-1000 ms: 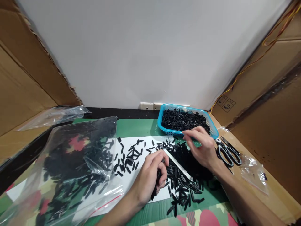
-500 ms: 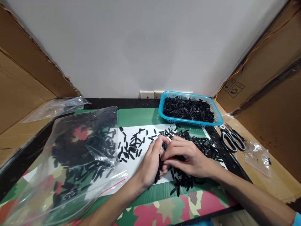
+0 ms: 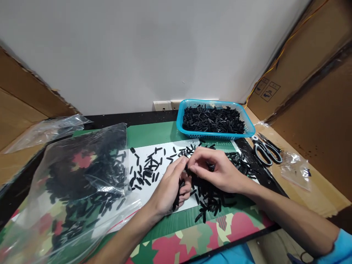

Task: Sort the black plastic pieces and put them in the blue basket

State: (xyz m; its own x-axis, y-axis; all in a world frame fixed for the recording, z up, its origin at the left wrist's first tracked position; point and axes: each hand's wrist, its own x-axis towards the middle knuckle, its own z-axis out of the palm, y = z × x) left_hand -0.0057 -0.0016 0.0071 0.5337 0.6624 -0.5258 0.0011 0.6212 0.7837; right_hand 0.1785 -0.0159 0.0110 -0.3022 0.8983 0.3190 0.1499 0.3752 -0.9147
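Observation:
My left hand (image 3: pixel 169 185) is curled around several small black strips (image 3: pixel 176 201), some of which poke out below its fingers. Close beside its thumb tip, my right hand (image 3: pixel 220 170) has thumb and index finger pinched on a black strip, mostly hidden by the fingertips. Under and around both hands lies a pile of loose black strips (image 3: pixel 210 201), slim and short. More scattered strips (image 3: pixel 150 167) lie on a white sheet (image 3: pixel 162 189) left of the hands.
A blue plastic basket (image 3: pixel 214 136) full of black strips stands at the back. On the left lies a clear zip bag (image 3: pixel 92 200) with more strips. Scissors (image 3: pixel 265 151) and a small clear bag (image 3: pixel 296 172) lie right, between cardboard walls (image 3: pixel 310 88).
My right hand has moved slightly up and away from the left palm, to the left thumb tip. The left fingers now show curled around strips. The whole view has shifted a little.

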